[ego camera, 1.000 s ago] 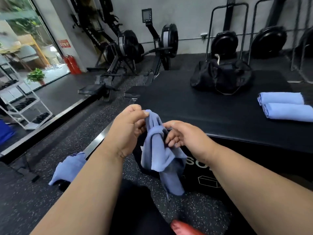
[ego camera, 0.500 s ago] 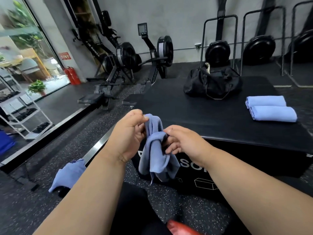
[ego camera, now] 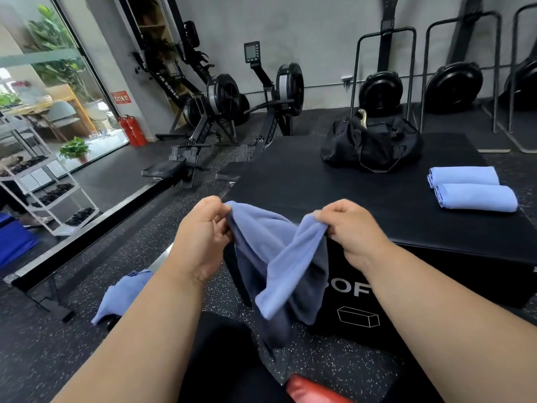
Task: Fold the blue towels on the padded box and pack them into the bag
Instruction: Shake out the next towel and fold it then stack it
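A gym floor with rowers (ego camera: pixel 220 112) along the far wall. The black padded box (ego camera: pixel 377 199) carries a bag (ego camera: pixel 372 144) at its far side and two folded towels (ego camera: pixel 470 189) at right. In front of its near edge, the left hand (ego camera: pixel 203 237) and right hand (ego camera: pixel 354 231) each pinch a top corner of a hanging towel (ego camera: pixel 279 263). Another towel (ego camera: pixel 122 295) lies on the floor, near left.
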Demonstrator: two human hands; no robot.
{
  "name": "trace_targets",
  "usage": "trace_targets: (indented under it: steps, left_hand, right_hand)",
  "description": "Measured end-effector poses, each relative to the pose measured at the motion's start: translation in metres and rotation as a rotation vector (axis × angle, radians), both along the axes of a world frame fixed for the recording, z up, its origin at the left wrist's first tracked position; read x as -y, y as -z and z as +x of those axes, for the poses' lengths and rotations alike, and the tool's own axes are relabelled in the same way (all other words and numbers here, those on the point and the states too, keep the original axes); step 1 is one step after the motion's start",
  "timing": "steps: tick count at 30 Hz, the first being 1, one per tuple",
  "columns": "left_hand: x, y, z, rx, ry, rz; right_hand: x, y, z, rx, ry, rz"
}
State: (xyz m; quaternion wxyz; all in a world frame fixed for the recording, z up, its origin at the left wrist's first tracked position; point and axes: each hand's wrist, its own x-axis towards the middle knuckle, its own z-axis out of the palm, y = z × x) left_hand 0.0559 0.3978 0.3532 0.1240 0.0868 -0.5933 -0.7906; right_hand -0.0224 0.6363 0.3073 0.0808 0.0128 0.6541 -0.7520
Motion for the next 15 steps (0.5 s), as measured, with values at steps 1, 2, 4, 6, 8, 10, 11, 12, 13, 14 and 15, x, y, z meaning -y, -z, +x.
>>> trace_targets:
  steps: [1, 2, 4, 6, 8, 10, 11, 12, 13, 14, 15]
  left_hand:
    - [0.004, 0.000, 0.002, 0.041, -0.047, 0.027]
    - [0.011, 0.004, 0.002, 0.080, -0.100, 0.049]
    - [0.021, 0.008, 0.004, 0.113, -0.168, 0.099]
    - [0.027, 0.011, 0.004, 0.104, -0.213, 0.121]
    - [0.029, 0.011, 0.003, 0.096, -0.216, 0.113]
    - [0.024, 0.007, 0.001, 0.050, -0.171, 0.106]
    - [0.024, 0.006, -0.001, 0.033, -0.160, 0.104]
    - [0.021, 0.003, -0.001, 0.027, -0.153, 0.106]
    - [0.019, 0.001, -0.002, 0.023, -0.154, 0.113]
    - [0.018, 0.001, -0.003, 0.022, -0.161, 0.116]
    - [0.018, 0.003, -0.003, 0.021, -0.166, 0.118]
  right_hand:
    - [-0.006, -0.001, -0.007, 0.037, 0.034, -0.084]
    - [-0.012, -0.003, -0.013, 0.063, 0.067, -0.153]
    - [-0.026, -0.007, -0.024, 0.069, 0.126, -0.226]
    - [-0.036, -0.013, -0.030, 0.048, 0.150, -0.303]
    - [-0.041, -0.019, -0.034, 0.008, 0.155, -0.376]
    - [-0.044, -0.024, -0.038, -0.022, 0.153, -0.394]
    - [-0.044, -0.025, -0.039, -0.026, 0.147, -0.387]
    - [-0.045, -0.026, -0.040, -0.023, 0.140, -0.371]
    - [-0.045, -0.025, -0.040, -0.016, 0.134, -0.348]
    - [-0.044, -0.024, -0.038, -0.002, 0.129, -0.320]
    - [-0.044, -0.022, -0.036, 0.017, 0.126, -0.291]
